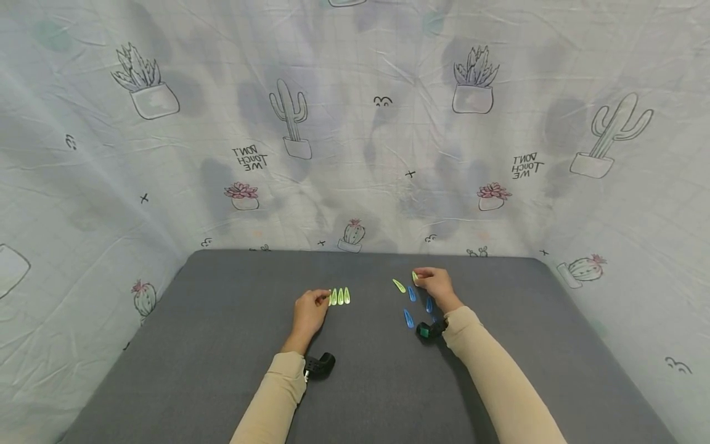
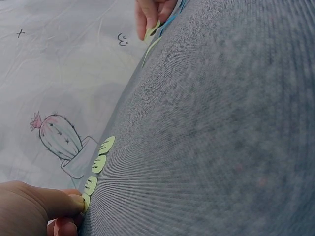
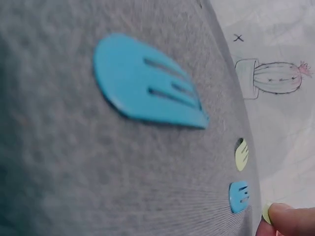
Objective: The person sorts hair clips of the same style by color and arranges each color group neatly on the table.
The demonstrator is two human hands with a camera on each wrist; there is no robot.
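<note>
My left hand point(image 1: 310, 310) pinches a yellow-green snap hair clip point(image 2: 85, 202) at the left end of a short row. Three more yellow-green clips point(image 1: 341, 296) stand side by side to its right, upright as seen from the head. Farther right, my right hand point(image 1: 436, 285) holds another yellow-green hair clip point(image 1: 415, 277) between thumb and fingertips. Just left of it lies a loose yellow-green clip point(image 1: 399, 285), tilted. Several blue hair clips are scattered around and below the right hand, among them one point(image 1: 412, 293) near the fingertips and one point(image 1: 408, 318) nearer me.
A dark grey cloth-covered table point(image 1: 366, 382) carries everything. White fabric point(image 1: 355, 154) printed with cacti hangs behind it and at both sides. Black wrist devices sit at the left cuff point(image 1: 320, 365) and the right cuff point(image 1: 429, 331); the right one partly covers a blue clip.
</note>
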